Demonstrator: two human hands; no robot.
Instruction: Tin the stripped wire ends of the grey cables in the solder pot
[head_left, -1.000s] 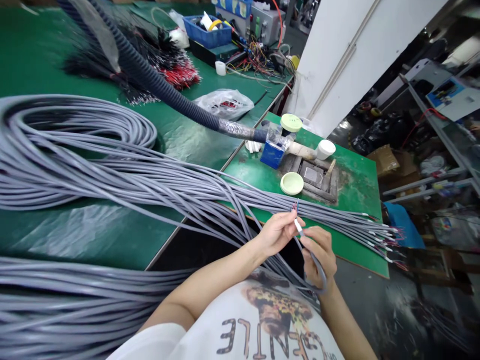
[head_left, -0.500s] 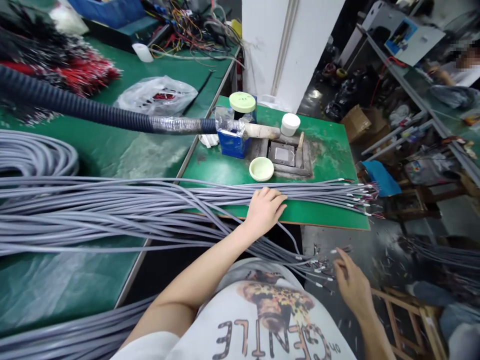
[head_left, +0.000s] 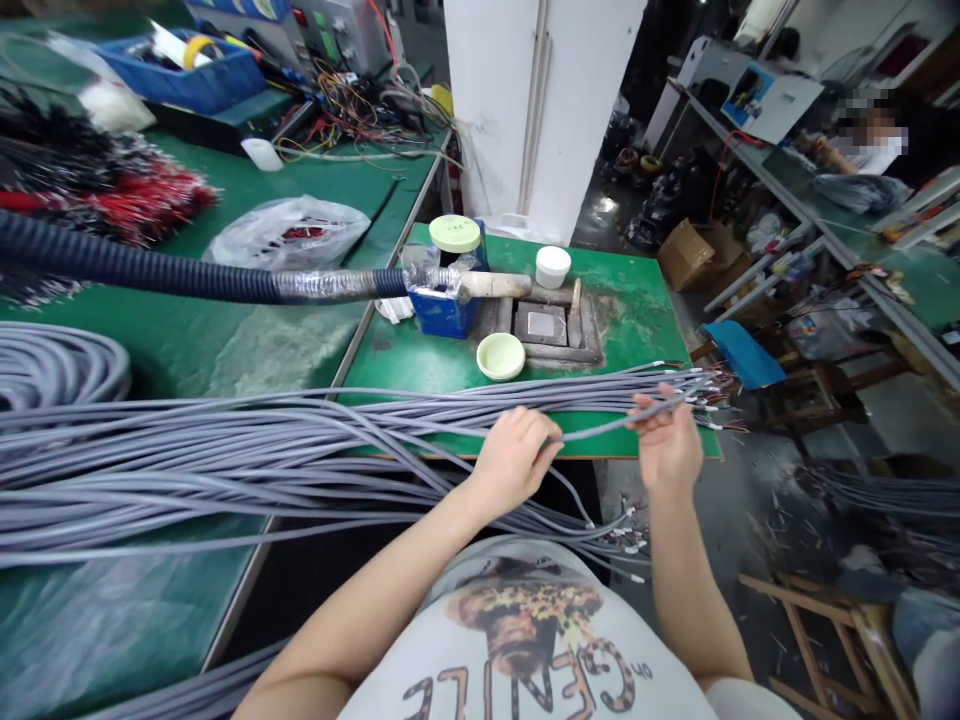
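Observation:
A single grey cable runs between my hands at the near edge of the green board. My left hand is closed around it, knuckles up. Farther right, my right hand pinches the same cable close to its end, palm partly turned up. Behind both hands lies a bundle of grey cables, its stripped ends and coloured wires at the board's right edge. Nearer my body, other grey cables hang with their white-tipped ends past the board.
A metal pot set in the board stands beside a pale green bowl, a white tub and a green-lidded jar. A ribbed dark hose crosses from the left. A co-worker sits at the far right bench.
My right hand has come up from below the board's edge and now holds the cable near its end. My left hand now grips that cable, lifted off the bundle. The view has shifted.

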